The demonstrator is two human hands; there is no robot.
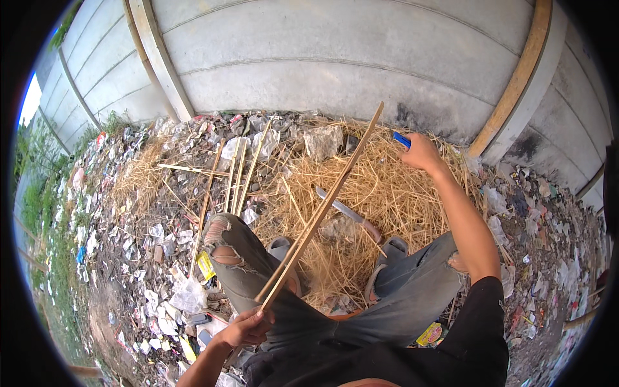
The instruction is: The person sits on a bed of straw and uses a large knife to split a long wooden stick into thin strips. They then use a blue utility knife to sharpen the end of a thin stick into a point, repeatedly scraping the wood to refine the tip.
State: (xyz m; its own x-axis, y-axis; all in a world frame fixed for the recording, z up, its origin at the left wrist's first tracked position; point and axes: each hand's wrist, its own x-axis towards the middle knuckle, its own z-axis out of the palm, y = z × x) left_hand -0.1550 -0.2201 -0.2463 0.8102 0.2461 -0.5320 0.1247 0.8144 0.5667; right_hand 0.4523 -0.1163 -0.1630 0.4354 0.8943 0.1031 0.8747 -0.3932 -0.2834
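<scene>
Left hand (245, 327): fingers clenched around the lower ends of two thin bamboo strips (322, 205), which rise diagonally from the fist toward the concrete wall (335, 71). Right hand (422, 153): fingers closed on one blue-handled tool (402, 140), its handle protruding beyond the knuckles. One large knife (348, 213) lies on the straw (393, 193), between both hands. About five further strips (235, 175) lie beyond the left fingers.

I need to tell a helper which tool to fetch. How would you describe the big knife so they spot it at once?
Look at the straw pile below the concrete wall. The knife lies flat on it, between the person's feet. Unlike the pale sticks nearby, it has a grey metal blade.
</scene>
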